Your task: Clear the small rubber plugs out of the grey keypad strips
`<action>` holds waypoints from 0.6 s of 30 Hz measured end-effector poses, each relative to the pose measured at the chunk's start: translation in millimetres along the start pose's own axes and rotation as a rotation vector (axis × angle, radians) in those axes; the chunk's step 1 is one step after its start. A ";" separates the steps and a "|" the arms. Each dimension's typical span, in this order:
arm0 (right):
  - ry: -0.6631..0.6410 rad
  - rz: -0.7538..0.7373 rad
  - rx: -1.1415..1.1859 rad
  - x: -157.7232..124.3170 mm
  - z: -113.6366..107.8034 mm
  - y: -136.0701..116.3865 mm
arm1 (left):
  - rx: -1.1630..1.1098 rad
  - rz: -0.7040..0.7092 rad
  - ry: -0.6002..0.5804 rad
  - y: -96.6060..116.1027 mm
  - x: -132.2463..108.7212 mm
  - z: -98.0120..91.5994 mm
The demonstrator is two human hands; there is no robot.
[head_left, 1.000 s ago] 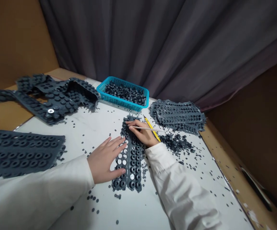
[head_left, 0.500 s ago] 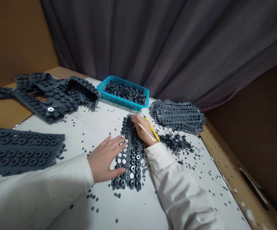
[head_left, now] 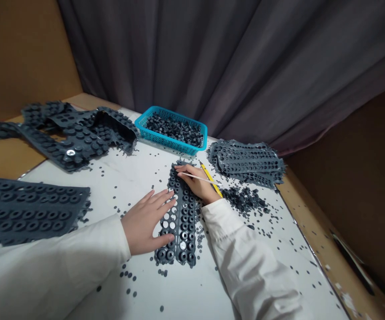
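Observation:
A dark grey rubber sheet (head_left: 186,222) with rows of moulded rings lies lengthwise before me; white shows through several holes in its left half. My left hand (head_left: 150,220) rests flat on the sheet's left edge, fingers spread. Over the far end, my right hand (head_left: 197,180) pinches a thin white stick (head_left: 201,178), its tip hidden near the fingertips at the rings. Just beyond the right hand, a yellow craft knife or pencil-like tool (head_left: 209,175) lies on the table, partly covered by the hand.
A blue basket (head_left: 170,144) of small black rubber parts stands at the back. Perforated sheets (head_left: 246,158) are stacked right, above a heap of black scraps (head_left: 246,200). Uncut-looking ringed sheets (head_left: 32,209) and a crumpled pile (head_left: 82,129) lie left. Small black discs dot the white tabletop (head_left: 186,298).
My right hand has shifted slightly left at the sheet's far end, and the white stick has swung to lie flatter. My left hand has stayed in place.

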State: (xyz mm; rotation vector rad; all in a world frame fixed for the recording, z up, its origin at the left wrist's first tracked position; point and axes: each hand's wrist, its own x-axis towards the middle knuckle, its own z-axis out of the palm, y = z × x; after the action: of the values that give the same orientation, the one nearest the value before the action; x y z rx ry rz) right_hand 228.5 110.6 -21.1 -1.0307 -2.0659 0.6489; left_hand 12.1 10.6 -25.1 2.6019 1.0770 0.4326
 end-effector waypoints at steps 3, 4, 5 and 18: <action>-0.033 -0.041 -0.090 1.9 -1.2 2.0 | 0.012 -0.006 0.001 0.3 0.0 0.2; -0.041 -0.053 -0.120 2.9 -1.3 2.9 | 0.012 -0.008 0.003 0.4 -0.1 0.5; -0.043 -0.065 -0.146 4.0 -1.1 3.9 | 0.011 -0.009 0.005 0.3 -0.2 0.9; 0.085 0.037 -0.028 7.6 1.3 7.4 | -0.006 -0.011 0.022 -0.1 -0.1 1.5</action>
State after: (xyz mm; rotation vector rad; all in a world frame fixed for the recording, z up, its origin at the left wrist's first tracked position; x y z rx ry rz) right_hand 227.7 120.8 -24.1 -1.0955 -1.9919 0.5865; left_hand 12.5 10.5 -26.5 2.5908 1.0952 0.4628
